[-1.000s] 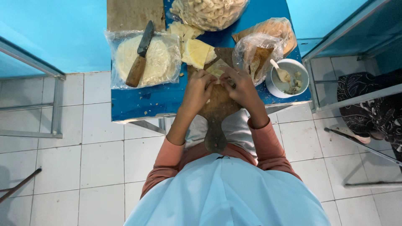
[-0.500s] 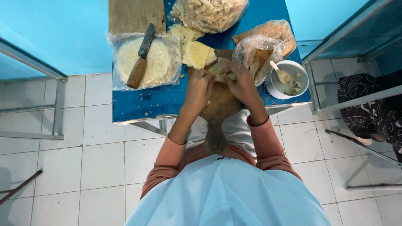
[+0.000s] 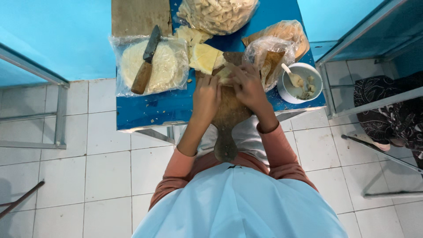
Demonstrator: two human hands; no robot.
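Note:
My left hand (image 3: 207,94) and my right hand (image 3: 247,84) meet over a brown wooden paddle board (image 3: 228,117) that juts past the near edge of the blue table (image 3: 154,110). Both hands pinch a small pale dough wrapper (image 3: 224,74) lying on the board's far end. Just beyond the hands lies a stack of pale yellow wrappers (image 3: 203,56). My orange sleeves and light blue top fill the bottom of the view.
A wood-handled knife (image 3: 146,62) rests on a bagged stack of round white sheets (image 3: 147,66). A white bowl with a spoon and filling (image 3: 301,81) stands at the right. Bags of pale pieces (image 3: 218,13) sit at the back. White tiled floor (image 3: 88,167) surrounds the table.
My hands have shifted slightly on the wrapper, the fingers working it; the board and everything else on the table stay where they were.

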